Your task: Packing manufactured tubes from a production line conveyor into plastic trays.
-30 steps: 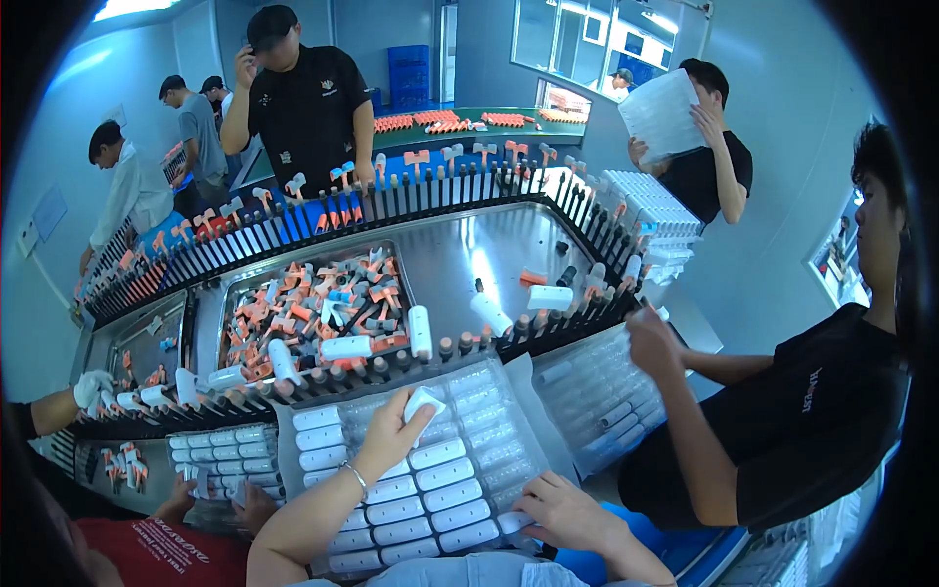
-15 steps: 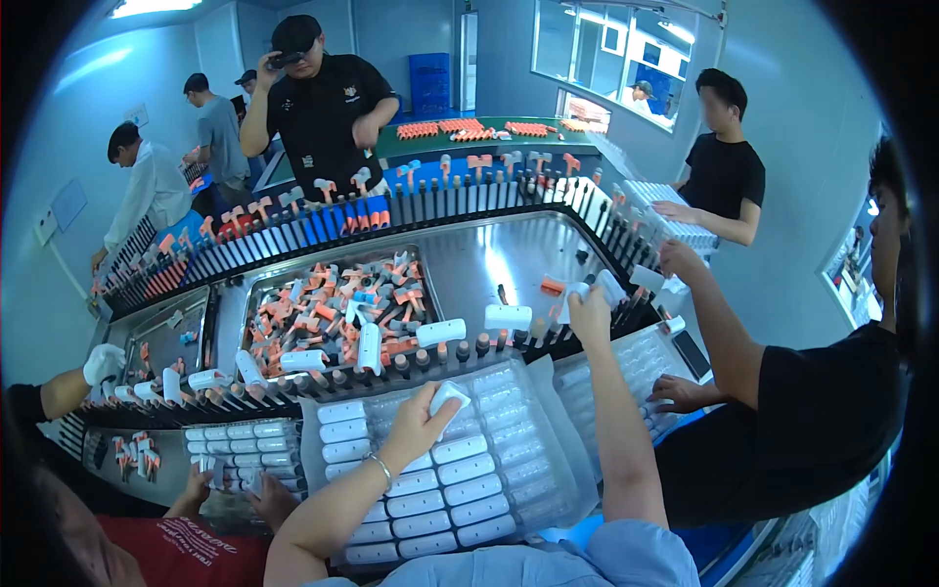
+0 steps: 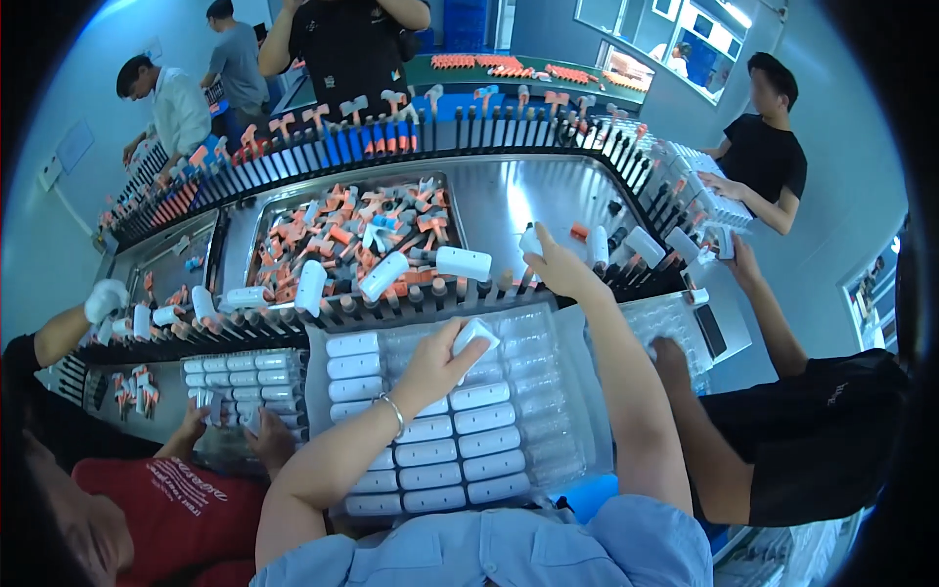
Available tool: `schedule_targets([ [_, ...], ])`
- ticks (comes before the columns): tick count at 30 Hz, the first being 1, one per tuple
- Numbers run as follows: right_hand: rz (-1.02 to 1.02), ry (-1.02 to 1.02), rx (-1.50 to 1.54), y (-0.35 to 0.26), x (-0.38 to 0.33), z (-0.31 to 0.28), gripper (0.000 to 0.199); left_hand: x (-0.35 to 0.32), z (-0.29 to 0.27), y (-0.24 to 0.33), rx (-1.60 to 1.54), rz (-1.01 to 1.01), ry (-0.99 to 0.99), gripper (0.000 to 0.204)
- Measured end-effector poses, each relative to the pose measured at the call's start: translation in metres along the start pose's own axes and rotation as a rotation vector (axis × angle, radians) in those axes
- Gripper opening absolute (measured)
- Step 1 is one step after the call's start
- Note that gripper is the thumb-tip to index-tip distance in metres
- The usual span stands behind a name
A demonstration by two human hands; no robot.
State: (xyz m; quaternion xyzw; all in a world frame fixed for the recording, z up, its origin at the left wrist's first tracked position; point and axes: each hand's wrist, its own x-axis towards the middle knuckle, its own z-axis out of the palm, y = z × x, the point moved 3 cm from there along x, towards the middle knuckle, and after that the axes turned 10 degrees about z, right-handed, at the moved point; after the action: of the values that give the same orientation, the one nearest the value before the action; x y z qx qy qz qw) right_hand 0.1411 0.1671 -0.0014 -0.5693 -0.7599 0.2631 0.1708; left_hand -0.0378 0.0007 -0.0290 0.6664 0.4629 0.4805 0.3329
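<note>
My left hand (image 3: pixel 435 364) is closed round a white plastic casing (image 3: pixel 476 337), held over a clear blister tray (image 3: pixel 548 421). Rows of white casings (image 3: pixel 427 451) fill much of that tray, with see-through pockets at its right side. Reaching forward, my right hand (image 3: pixel 562 262) pinches another white casing (image 3: pixel 530 241) above the near rail of black posts. Its fingers partly cover that casing. Beside it along the rail are more white casings, one lying flat (image 3: pixel 463 262) and one tilted (image 3: pixel 383 276).
Behind the rail stands a metal bin (image 3: pixel 460 230) of orange and grey parts. At right, a co-worker's hand (image 3: pixel 729 245) grips a casing; a dark phone (image 3: pixel 710 331) lies near that worker's tray. At left, a person in red (image 3: pixel 176 509) handles another tray of casings (image 3: pixel 235 377).
My view has tilted down. The casings along the near rail have shifted left, and my right hand has moved left with one. My left hand keeps its casing over the tray.
</note>
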Motion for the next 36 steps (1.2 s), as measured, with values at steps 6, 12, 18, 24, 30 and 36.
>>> schedule_targets([
  [6, -0.481, 0.082, 0.047, -0.057, -0.146, -0.021, 0.019, -0.01, -0.006, -0.016, -0.08, -0.026, 0.076, 0.033],
  [12, -0.711, -0.245, -0.005, -0.045, -0.248, 0.048, 0.014, -0.013, 0.004, -0.01, -0.094, -0.009, 0.088, 0.031],
  [18, -0.65, -0.402, -0.132, -0.039, -0.252, 0.052, 0.03, -0.01, 0.003, -0.005, -0.04, -0.079, 0.051, 0.031],
  [24, -0.679, -0.415, -0.169, -0.035, -0.248, 0.051, 0.035, -0.006, 0.009, -0.011, -0.065, -0.08, 0.049, 0.03],
  [30, -0.561, -0.494, 0.287, -0.015, -0.234, 0.037, 0.034, -0.001, 0.011, -0.011, -0.087, -0.102, 0.016, 0.029],
  [36, -0.046, -0.121, 0.497, 0.023, -0.199, -0.019, 0.044, 0.001, 0.014, -0.01, -0.085, -0.105, 0.038, 0.029],
])
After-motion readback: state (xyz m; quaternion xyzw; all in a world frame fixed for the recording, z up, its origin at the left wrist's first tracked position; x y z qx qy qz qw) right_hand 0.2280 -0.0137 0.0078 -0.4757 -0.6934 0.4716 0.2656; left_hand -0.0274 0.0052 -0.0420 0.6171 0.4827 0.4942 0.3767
